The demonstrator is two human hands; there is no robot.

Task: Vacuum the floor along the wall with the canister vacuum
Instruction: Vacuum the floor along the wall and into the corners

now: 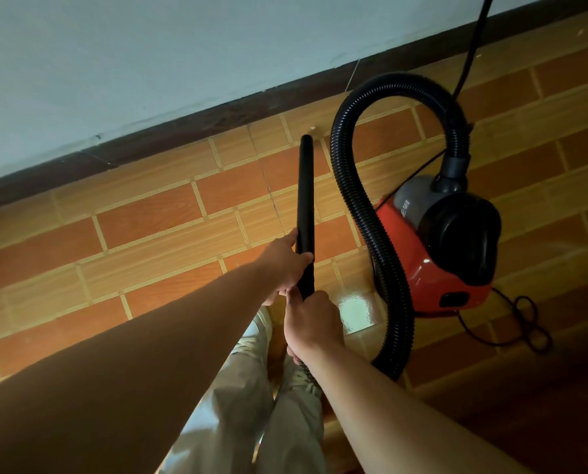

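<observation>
A black vacuum tube [305, 196] points away from me toward the dark baseboard [169, 131], its far end just short of the wall. My left hand [284, 265] grips the tube at its middle. My right hand [311, 323] grips it just below, where the ribbed black hose [371, 213] joins. The hose loops up and over to the red and grey canister vacuum [446, 241], which sits on the tiled floor to the right of the tube.
The floor [148, 227] has orange and tan brick-pattern tiles. A pale wall [131, 63] runs along the top. A black power cord [472, 53] rises at the upper right and lies coiled as loops [525, 323] right of the canister. My legs and shoes [251, 340] are below the hands.
</observation>
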